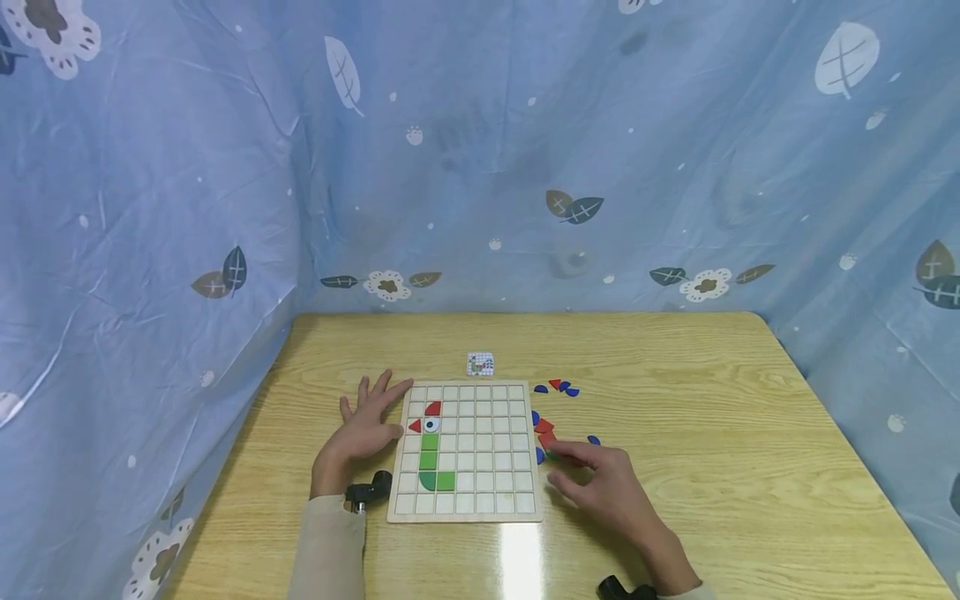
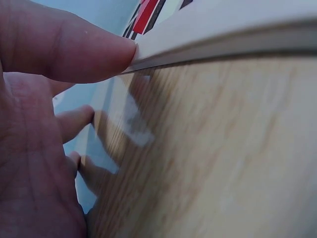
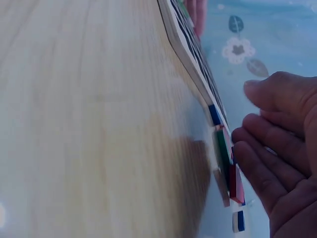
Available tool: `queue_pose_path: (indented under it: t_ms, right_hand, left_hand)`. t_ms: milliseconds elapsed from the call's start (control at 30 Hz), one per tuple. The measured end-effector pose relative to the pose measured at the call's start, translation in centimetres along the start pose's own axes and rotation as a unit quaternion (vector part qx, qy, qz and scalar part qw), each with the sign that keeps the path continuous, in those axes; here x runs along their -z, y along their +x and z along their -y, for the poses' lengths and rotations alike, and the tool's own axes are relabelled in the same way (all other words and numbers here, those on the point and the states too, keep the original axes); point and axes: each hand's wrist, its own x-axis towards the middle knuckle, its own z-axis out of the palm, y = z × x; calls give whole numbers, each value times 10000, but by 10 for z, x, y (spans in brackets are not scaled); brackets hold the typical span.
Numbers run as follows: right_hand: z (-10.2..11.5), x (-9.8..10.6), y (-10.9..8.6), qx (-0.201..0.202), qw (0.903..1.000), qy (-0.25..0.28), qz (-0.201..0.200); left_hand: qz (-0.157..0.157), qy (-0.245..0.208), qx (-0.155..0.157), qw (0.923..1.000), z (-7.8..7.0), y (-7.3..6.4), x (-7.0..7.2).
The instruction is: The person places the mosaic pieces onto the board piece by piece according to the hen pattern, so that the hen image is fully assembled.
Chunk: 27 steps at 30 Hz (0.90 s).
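Nearest you, your right hand (image 1: pixel 603 493) is low over the worktop (image 1: pixel 675 400) at the board's right side, thumb apart from loosely bent fingers; they reach the loose green piece (image 1: pixel 552 456) and red piece (image 1: pixel 548 439), though you cannot tell whether they touch, and no pinch shows. The grid board (image 1: pixel 482 460) lies flat in front of you, probably central so both hands can reach it. Your left hand (image 1: pixel 363 433) has its fingers spread, thumb against the board's left edge, likely to steady it. On the board's left part sit green pieces (image 1: pixel 429 459), a red triangle (image 1: pixel 415 426), an eye piece (image 1: pixel 431 425) and a red quarter-round (image 1: pixel 433 408). Loose blue half-rounds (image 1: pixel 541 389) lie right of the board, seemingly kept within reach. Just beyond its far edge is the picture card (image 1: pixel 480 364), presumably there for easy viewing.
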Motion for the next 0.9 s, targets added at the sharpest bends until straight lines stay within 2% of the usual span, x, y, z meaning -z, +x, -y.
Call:
queue_pose_path:
  t_ms: [200,533,767,900]
  right_hand:
    - [6,-3,-5,-126,9987,-444,216]
    - [8,2,-27,238,9973,-594,369]
    - [1,3,-38,584,9978,-279,-171]
    - [-5,8,-39,433,9976,-396,-354]
  left_hand:
    - [-30,8,16,10000,0,-1,-2]
    - [-6,3,36,10000,-1,-2,0]
    - [17,19,74,10000,-1,-2,0]
    - [35,8,79,10000,-1,-1,0]
